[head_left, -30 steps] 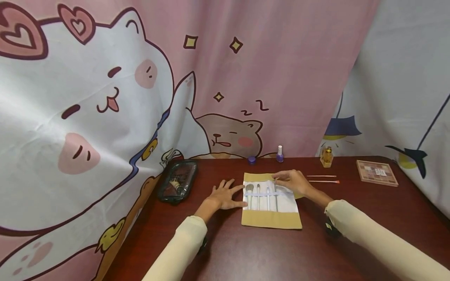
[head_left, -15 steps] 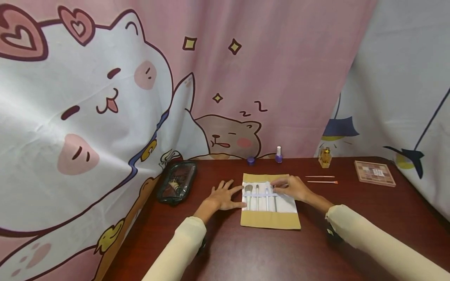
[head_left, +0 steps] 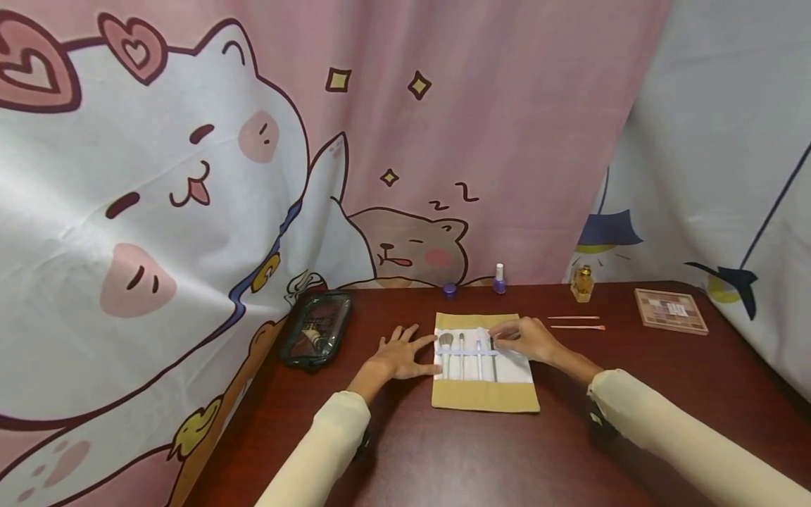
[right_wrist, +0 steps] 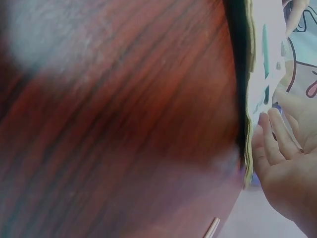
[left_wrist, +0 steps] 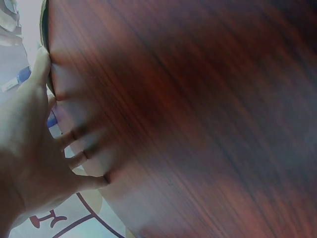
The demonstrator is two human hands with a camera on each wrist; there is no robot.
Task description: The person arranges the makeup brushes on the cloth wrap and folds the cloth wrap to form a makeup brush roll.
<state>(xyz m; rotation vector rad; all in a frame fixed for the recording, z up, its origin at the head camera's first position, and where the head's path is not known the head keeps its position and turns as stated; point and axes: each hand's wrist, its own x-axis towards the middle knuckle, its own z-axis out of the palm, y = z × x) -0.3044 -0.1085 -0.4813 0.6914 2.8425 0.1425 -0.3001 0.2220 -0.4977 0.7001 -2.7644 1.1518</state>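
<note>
A mustard-yellow brush roll (head_left: 485, 396) with a white lining lies unfolded on the table. Several makeup brushes stand side by side under its pale elastic band, a fluffy-headed brush (head_left: 446, 341) leftmost. My right hand (head_left: 531, 341) reaches over the roll's right side, thumb and fingertips pinching the top of the rightmost, dark slim makeup brush (head_left: 494, 366). In the right wrist view the hand's fingers are bent by the roll's edge. My left hand (head_left: 399, 355) rests on the table with fingers spread, thumb and index finger touching the roll's left edge.
Two thin brushes (head_left: 576, 327) lie right of the roll. Behind stand a purple nail polish bottle (head_left: 500, 282), a small purple jar (head_left: 449, 290) and a gold perfume bottle (head_left: 582, 285). An eyeshadow palette (head_left: 671, 311) lies far right, a black clear-topped pouch (head_left: 317, 329) left.
My right hand has moved slightly down toward the band, and the dark brush's top sits lower in the roll. My left hand stays at the roll's edge.
</note>
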